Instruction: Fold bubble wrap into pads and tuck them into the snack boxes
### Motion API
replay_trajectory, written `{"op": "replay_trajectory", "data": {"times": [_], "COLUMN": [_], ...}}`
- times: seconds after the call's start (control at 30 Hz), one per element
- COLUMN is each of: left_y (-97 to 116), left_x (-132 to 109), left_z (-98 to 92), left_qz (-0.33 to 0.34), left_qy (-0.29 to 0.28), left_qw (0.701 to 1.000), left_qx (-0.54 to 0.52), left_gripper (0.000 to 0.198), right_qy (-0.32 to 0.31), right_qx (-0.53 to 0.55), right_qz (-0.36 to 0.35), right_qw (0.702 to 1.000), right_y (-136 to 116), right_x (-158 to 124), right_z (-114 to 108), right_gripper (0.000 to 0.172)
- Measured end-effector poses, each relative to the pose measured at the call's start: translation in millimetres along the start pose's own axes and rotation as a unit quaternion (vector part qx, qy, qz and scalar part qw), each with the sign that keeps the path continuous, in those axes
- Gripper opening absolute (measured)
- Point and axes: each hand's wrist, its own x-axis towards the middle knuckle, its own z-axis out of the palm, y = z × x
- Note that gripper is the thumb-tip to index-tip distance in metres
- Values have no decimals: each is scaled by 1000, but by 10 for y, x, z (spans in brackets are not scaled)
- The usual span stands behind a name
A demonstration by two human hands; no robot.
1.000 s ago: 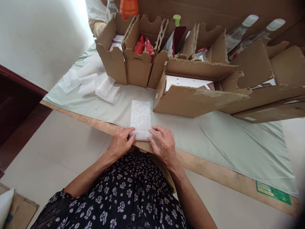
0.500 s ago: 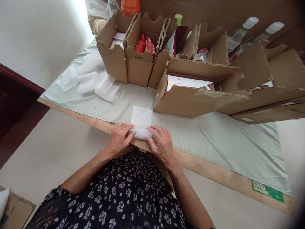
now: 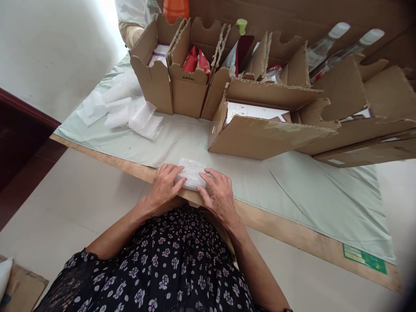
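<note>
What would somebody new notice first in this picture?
Probably the bright orange object at the top, behind the cardboard boxes, or the red packets inside one of those boxes. Then, at the near edge of the table, the left hand and right hand holding opposite ends of the bubble wrap.

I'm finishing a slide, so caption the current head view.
Left hand and right hand touch bubble wrap from either side, on a cloth-covered table near open cardboard boxes.

Bubble wrap (image 3: 191,174) between the hands (image 3: 220,190)
</note>
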Motion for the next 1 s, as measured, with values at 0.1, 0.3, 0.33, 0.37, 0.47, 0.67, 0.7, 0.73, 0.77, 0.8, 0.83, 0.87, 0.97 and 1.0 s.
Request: {"op": "replay_trajectory", "data": {"times": [0.1,0.3,0.33,0.37,0.47,0.67,0.7,0.73,0.77,0.8,0.83,0.87,0.97,1.0], "left_y": [-39,47,98,158,344,518,542,575,618,670,726,784,932,967], "left_x": [123,-165,-219,-255,-254,-60,-31,-3,26,58,94,137,295,355], "left_z": [50,-125,-137,-136,-72,-46,-56,-61,-60,-52,-40,-26,-7,-15], "left_qz": [-35,-179,-209,-229,-237,-172,-137,-100,-68,-42,-25,-15,-6,-3], "left_qy": [41,84,59,27,-46,-95,-123,-156,-188,-213,-228,-234,-227,-222], "left_qw": [998,956,935,910,849,899,912,918,919,918,917,918,918,917], "left_qx": [16,-214,-281,-344,-470,-392,-367,-349,-339,-332,-326,-321,-324,-331], "left_gripper": [27,37,40,42,47,30,29,29,28,27,24,23,23,24], "right_qy": [-29,16,23,23,-17,-3,-16,-40,-70,-97,-117,-126,-100,-85], "right_qx": [-47,75,115,156,254,267,283,296,301,296,282,261,186,164], "right_qz": [-31,60,86,108,140,153,149,139,128,119,113,107,86,72], "right_qw": [998,995,989,982,957,952,947,944,943,943,946,951,974,980], "right_y": [2,62,36,-3,-136,-30,23,73,117,154,182,204,226,220], "right_x": [56,163,152,132,30,-182,-202,-217,-225,-227,-223,-214,-156,-125], "right_z": [76,158,142,119,26,-338,-431,-526,-622,-717,-810,-902,-1200,-1313], "right_gripper": [34,30,30,29,27,52,65,74,73,62,47,31,11,13]}}
